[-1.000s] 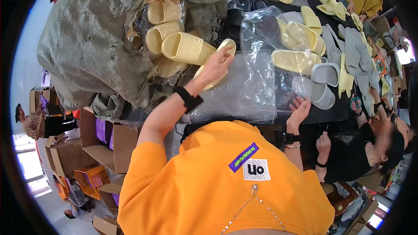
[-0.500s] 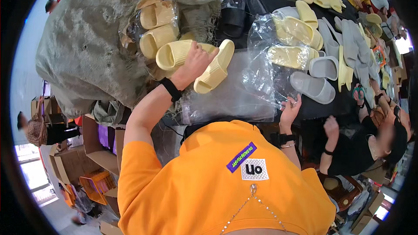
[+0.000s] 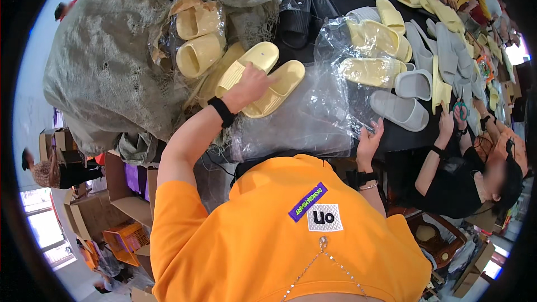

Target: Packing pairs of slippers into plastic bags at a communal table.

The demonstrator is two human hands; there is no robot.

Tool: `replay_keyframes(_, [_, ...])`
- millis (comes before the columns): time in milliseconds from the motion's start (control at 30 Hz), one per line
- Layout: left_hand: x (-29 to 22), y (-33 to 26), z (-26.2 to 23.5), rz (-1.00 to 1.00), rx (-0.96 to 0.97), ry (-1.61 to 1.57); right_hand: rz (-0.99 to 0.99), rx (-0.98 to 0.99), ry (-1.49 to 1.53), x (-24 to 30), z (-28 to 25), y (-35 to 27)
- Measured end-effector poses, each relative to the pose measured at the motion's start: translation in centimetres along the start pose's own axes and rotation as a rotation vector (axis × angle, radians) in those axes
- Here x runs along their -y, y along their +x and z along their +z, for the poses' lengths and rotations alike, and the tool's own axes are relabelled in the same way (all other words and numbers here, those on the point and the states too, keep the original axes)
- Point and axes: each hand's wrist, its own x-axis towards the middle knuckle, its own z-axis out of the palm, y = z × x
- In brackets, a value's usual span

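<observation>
The left hand [image 3: 253,85] grips a pair of yellow slippers [image 3: 263,78] just beside the grey mesh sack [image 3: 112,61], while the right hand [image 3: 369,144], fingers loosely spread, rests on the clear plastic bag [image 3: 305,117] further from that sack.

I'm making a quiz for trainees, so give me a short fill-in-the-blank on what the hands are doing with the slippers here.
1. The left hand rests on a pair of ___ slippers.
2. The right hand touches a clear ___ bag.
3. On the left wrist sits a ___ band.
4. Right of the bag lie two ___ slippers.

Missing words: yellow; plastic; black; grey
</observation>
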Motion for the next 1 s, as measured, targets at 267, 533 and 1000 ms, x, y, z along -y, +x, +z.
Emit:
replay_keyframes(267, [-1.0,1.5,2.2,-0.084,-0.010,0.196,-0.117,-0.032,-0.220,2.0,0.6,0.2])
replay_keyframes(533, [-1.5,0.4,2.3,-0.018,-0.087,0.314,-0.122,-0.006,-0.140,0.2,0.1,0.6])
replay_keyframes(1000, [0.3,0.9,-4.8,-0.162,0.131,-0.271,-0.103,-0.013,-0.108,-0.9,-0.4,1.1])
